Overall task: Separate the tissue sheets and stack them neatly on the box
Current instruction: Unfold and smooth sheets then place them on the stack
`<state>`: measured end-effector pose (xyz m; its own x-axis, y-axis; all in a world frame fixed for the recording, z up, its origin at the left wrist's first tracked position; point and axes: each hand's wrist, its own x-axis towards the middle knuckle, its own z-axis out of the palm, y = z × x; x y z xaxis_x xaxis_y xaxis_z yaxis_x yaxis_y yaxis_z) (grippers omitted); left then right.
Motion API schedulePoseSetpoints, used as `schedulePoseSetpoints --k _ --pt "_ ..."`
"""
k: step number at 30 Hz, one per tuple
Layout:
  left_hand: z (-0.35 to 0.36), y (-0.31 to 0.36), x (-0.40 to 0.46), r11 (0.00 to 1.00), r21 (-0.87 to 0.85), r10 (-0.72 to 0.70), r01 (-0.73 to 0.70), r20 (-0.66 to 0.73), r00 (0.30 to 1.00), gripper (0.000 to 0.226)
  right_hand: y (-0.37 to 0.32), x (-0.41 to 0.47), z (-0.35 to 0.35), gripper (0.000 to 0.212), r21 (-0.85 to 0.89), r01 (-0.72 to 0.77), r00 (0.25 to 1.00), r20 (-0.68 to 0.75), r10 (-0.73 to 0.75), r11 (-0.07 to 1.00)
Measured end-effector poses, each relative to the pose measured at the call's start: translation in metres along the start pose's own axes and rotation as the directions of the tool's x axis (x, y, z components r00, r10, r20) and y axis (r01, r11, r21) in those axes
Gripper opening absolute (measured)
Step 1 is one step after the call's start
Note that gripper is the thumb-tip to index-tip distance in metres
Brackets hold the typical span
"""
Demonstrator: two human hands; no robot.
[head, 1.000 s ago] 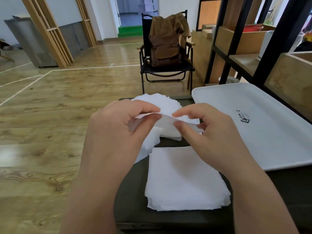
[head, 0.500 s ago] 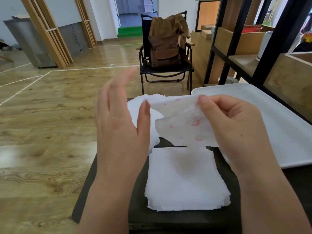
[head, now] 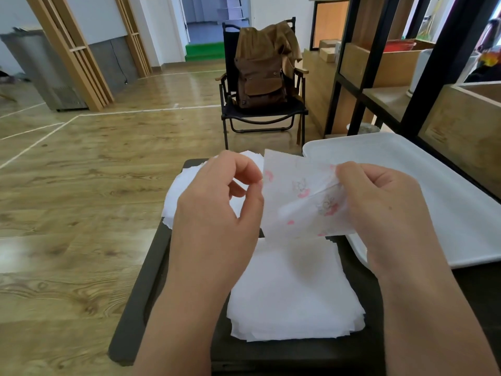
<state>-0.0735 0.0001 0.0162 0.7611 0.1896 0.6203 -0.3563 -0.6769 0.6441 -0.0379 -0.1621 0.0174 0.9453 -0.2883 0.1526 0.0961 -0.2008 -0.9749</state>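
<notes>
Tissue sheet (head: 301,196), thin with pink print, held up between both hands above neat white stack (head: 294,291) on dark box (head: 151,270). Right hand (head: 385,213) pinching right edge; left hand (head: 219,210) pinching left edge with curled fingers. Looser pile (head: 184,191) behind left hand. White tray (head: 433,185) just beside, right.
</notes>
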Motion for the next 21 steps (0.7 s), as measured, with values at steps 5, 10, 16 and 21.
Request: schedulePoseSetpoints --k 5,10,16,21 --pt "0.000 -0.001 0.001 0.996 -0.039 -0.061 0.075 0.284 0.957 0.024 -0.003 -0.001 -0.001 0.032 0.075 -0.009 1.000 -0.013 0.010 0.997" --pt "0.001 -0.001 -0.001 0.995 -0.058 -0.062 0.080 0.273 0.960 0.014 -0.001 0.000 0.001 0.021 0.054 0.039 0.999 -0.013 -0.038 0.998" --pt "-0.004 -0.002 0.000 0.991 0.090 0.103 -0.104 0.018 0.995 0.009 -0.001 0.002 -0.008 0.027 -0.029 0.136 0.974 0.186 -0.128 0.990" --pt "-0.012 -0.002 0.002 0.960 0.176 0.239 -0.217 -0.116 0.964 0.008 -0.007 -0.001 -0.009 0.022 0.012 0.280 0.880 0.397 -0.262 0.960"
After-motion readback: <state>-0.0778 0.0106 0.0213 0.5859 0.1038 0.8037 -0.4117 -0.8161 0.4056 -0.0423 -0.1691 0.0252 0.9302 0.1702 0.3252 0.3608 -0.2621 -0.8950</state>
